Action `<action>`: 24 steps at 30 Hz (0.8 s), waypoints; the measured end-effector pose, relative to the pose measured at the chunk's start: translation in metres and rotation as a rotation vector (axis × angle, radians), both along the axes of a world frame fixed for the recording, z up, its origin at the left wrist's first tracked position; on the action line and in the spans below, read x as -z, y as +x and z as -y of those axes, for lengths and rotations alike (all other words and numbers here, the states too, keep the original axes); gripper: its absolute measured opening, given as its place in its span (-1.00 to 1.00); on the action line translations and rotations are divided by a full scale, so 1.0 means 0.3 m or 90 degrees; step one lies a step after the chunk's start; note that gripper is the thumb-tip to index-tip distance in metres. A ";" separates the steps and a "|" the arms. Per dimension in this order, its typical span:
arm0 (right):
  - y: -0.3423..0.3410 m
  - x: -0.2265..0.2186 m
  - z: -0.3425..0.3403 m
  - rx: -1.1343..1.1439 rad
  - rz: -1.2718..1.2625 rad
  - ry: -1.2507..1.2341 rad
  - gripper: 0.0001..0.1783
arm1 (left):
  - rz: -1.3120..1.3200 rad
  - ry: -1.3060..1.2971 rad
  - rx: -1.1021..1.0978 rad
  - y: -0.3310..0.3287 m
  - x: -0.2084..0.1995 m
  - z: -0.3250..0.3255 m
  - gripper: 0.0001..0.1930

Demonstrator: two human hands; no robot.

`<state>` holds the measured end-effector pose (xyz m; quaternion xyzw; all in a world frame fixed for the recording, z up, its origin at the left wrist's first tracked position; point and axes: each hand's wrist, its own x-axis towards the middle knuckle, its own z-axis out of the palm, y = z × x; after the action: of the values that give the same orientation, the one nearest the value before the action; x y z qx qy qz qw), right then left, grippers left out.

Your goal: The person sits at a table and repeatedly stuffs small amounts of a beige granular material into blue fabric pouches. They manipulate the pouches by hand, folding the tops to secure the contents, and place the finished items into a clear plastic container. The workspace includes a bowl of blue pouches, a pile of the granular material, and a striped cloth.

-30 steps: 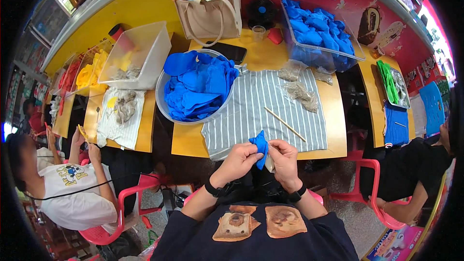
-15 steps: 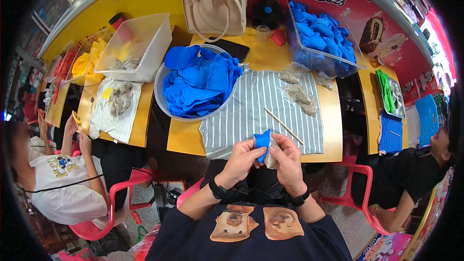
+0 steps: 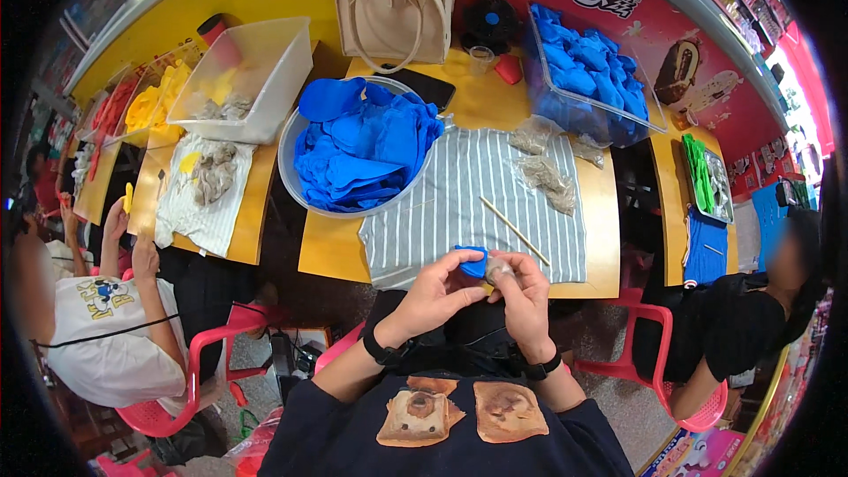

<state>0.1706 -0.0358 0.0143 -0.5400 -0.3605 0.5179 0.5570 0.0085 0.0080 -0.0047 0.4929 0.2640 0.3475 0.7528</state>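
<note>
Just past the table's near edge, my left hand (image 3: 435, 297) pinches a small blue fabric piece (image 3: 471, 262) between thumb and fingers. Beside it, my right hand (image 3: 527, 302) has its fingers closed on a small clear bag (image 3: 500, 270) of greyish-brown stuff, pressed against the blue fabric. How far the bag goes into the fabric is hidden by my fingers. A thin wooden stick (image 3: 514, 230) lies slantwise on the grey-and-white striped cloth (image 3: 411, 243) in front of me. More clear bags (image 3: 549, 184) with the same greyish-brown filling rest on the cloth's far right.
A round tub (image 3: 285, 163) heaped with flat blue fabric pieces stands at left. A clear bin (image 3: 640, 124) of plump blue pieces is far right. A tote bag (image 3: 397, 22), black phone (image 3: 424, 87) and small fan (image 3: 488, 25) stand behind. People sit on either side.
The blue piece has tilted and been turned down in my left fingers, and my left hand has opened out around it. My right hand has shifted slightly with the bag.
</note>
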 end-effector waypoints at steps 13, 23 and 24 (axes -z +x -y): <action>0.052 -0.115 -0.025 -0.190 0.190 0.091 -0.34 | -0.054 0.099 -0.094 -0.007 -0.054 -0.058 -0.89; 0.014 -0.024 -0.024 -0.017 0.164 0.043 -0.67 | 0.062 0.062 -0.135 0.020 -0.053 -0.039 -0.92; 0.009 -0.018 -0.023 -0.038 0.172 0.031 -0.68 | 0.039 0.073 -0.143 0.022 -0.042 -0.039 -0.92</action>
<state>0.1734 -0.0288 0.0198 -0.5803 -0.4605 0.4477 0.5007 0.0151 0.0199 0.0080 0.4915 0.2739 0.4593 0.6873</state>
